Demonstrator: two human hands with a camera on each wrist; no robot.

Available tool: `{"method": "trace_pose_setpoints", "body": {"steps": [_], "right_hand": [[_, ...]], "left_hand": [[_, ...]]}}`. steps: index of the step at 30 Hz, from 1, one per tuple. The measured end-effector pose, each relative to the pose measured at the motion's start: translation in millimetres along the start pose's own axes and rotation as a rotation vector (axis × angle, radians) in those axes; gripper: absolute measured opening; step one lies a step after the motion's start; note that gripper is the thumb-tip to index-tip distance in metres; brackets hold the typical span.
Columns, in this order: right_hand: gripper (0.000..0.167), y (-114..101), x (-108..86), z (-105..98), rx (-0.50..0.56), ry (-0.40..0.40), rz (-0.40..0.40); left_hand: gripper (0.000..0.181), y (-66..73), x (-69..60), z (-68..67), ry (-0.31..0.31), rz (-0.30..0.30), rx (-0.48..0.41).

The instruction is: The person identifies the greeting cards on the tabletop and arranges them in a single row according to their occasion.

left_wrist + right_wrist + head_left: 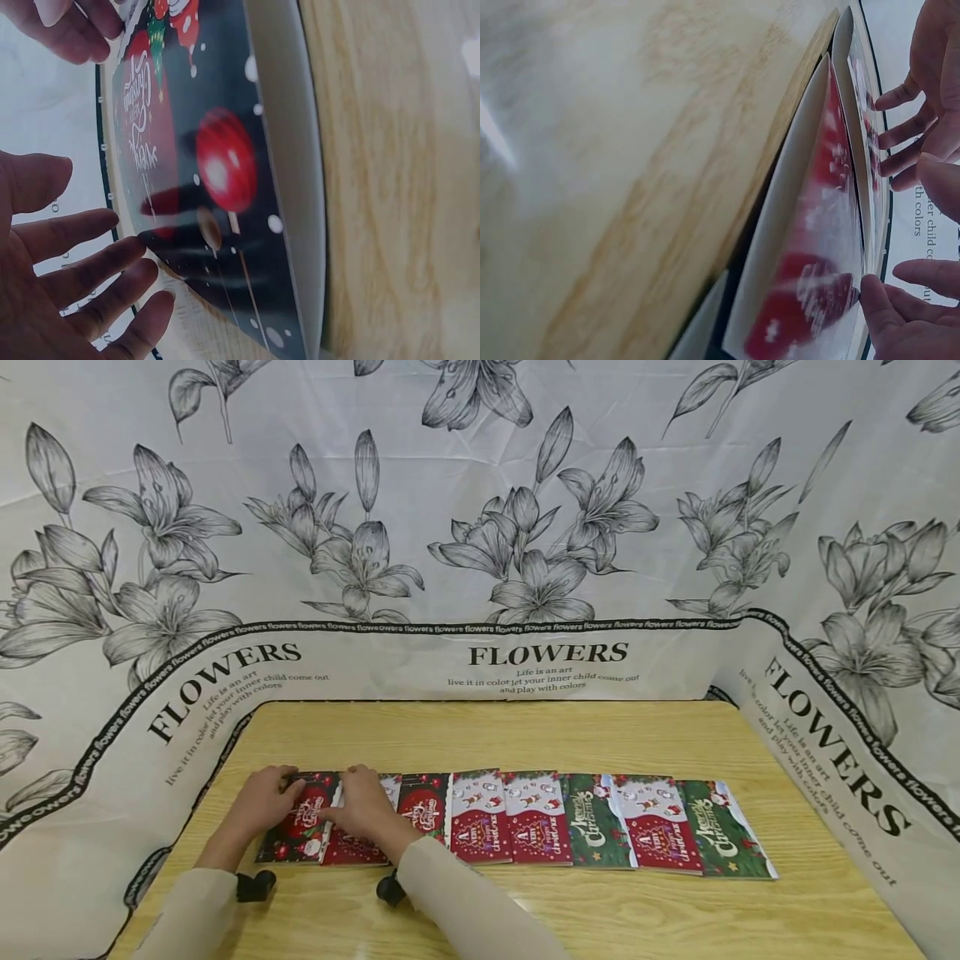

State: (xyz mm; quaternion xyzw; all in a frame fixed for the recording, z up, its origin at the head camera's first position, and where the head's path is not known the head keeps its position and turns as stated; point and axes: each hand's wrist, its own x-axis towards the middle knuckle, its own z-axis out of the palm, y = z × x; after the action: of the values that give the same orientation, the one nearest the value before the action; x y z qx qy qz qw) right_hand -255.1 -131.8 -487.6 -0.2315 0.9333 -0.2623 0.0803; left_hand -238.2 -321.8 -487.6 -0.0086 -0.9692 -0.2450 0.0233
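Observation:
Several thin booklets with Christmas covers lie in a row on the table, side by side and partly overlapping. My left hand [258,806] is at the far left, beside the leftmost black and red booklet [303,831]. In the left wrist view its fingers [112,262] are spread, with fingertips at that booklet's far edge. My right hand [367,806] lies over the neighbouring red and white booklet [356,850] and hides much of it. Its extended fingertips [874,292] meet a booklet's edge in the right wrist view. Neither hand visibly grips anything.
To the right lie another black booklet [425,806], more red and white booklets [480,818] and green booklets [600,822]. The wooden table [487,743] ends against a white floral cloth [525,660] at the back and sides.

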Motion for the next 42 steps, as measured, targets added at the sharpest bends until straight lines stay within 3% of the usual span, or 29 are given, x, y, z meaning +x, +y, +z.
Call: {"method": "trace_pose_setpoints", "body": {"steps": [14,23,42], "right_hand": [[0.065,1,1.2,1,0.004,-0.013,-0.019],[0.062,2,0.5,2,0.038,0.007,-0.024],[0.060,4,-0.4,2,0.128,0.022,-0.035]], "left_hand": [[0.036,0.8,2.1,-1.2,-0.023,-0.088,-0.103],[0.029,1.2,0.5,-0.5,0.059,-0.111,-0.155],[0.030,-6.1,3.5,8.3,0.166,-0.194,-0.198]]}}
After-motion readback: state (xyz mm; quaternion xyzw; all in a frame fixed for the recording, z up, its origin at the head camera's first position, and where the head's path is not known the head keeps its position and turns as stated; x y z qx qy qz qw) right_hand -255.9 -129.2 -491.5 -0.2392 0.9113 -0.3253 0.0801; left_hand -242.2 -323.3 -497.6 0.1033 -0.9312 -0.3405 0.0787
